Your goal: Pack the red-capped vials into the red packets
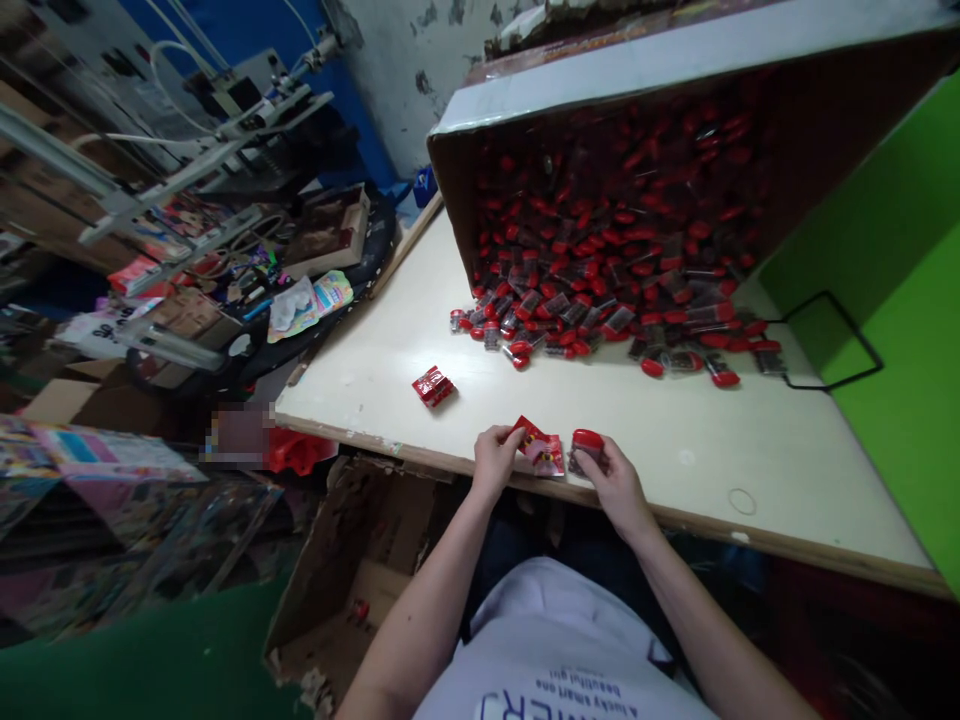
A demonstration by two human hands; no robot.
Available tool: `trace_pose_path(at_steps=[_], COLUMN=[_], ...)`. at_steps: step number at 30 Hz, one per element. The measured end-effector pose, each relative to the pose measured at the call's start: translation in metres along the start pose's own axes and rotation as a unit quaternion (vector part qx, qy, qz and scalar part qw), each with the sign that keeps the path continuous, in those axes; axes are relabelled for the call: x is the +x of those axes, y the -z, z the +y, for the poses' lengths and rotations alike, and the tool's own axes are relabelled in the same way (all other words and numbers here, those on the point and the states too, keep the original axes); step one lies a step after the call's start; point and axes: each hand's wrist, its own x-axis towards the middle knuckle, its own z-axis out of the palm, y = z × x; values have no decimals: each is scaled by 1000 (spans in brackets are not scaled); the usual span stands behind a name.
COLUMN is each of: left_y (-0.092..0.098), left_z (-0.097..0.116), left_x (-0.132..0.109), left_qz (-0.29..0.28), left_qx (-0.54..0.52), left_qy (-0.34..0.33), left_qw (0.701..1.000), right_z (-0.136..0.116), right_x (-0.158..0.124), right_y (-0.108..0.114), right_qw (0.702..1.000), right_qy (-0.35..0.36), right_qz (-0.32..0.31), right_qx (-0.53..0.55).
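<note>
At the near edge of the cream laminate table (675, 480), lower centre of the frame, the left hand (495, 462) pinches a flat red-and-pink foil packet (543, 450) between pressed-together fingers, while the right hand (613, 487) clamps its fingers on a clear plastic sleeve with a glossy red cap (587, 450).

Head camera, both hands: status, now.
Left hand pinching printed red-and-pink packet. Right hand on red-capped clear packet. Loose red packet on tabletop beyond left hand; heap of red-capped packets spilling from tipped carton.
</note>
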Motion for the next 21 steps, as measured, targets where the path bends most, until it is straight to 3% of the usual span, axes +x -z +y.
trace_pose_path(at_steps=[5,12,21], left_y=[-1,5,3], left_z=[26,46,54], left_x=[-16,-21,-20], left_qz=[12,36,6], left_qx=[-81,-261,-362], left_qy=[19,88,168], left_qw=[996,961,917], right_z=[-21,-36,-52], right_x=[-11,-21,-27], right_y=[-8,-14,-22], right_qw=[998,996,997], right_qy=[16,-3,59], right_qz=[-49,-26,-11], right_qx=[23,81,-43])
